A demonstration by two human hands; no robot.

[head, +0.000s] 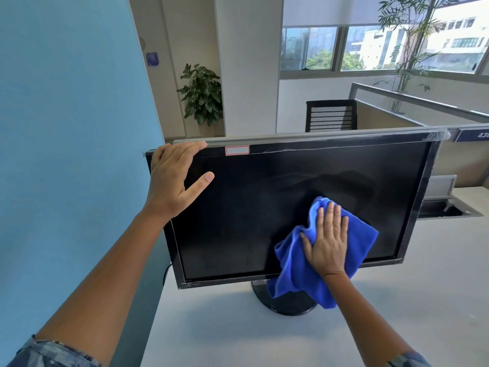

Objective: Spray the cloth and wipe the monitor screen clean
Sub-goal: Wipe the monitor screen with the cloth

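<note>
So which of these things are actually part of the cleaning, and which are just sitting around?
In use: monitor, blue cloth, right hand pressing it, left hand steadying the top corner.

Just around: potted plant, office chair, desk.

A pale surface (238,327) fills the near ground, with a blue wall panel (68,128) rising along its left side. A leafy potted plant (202,94) stands far off by a white column (248,64). Right of the column, a black mesh chair (330,115) sits behind a low grey partition (412,100). A tall thin-leaved plant (408,49) stands before the windows (370,47), which show pale buildings outside. A recessed cable tray (449,209) lies at the far right.
</note>
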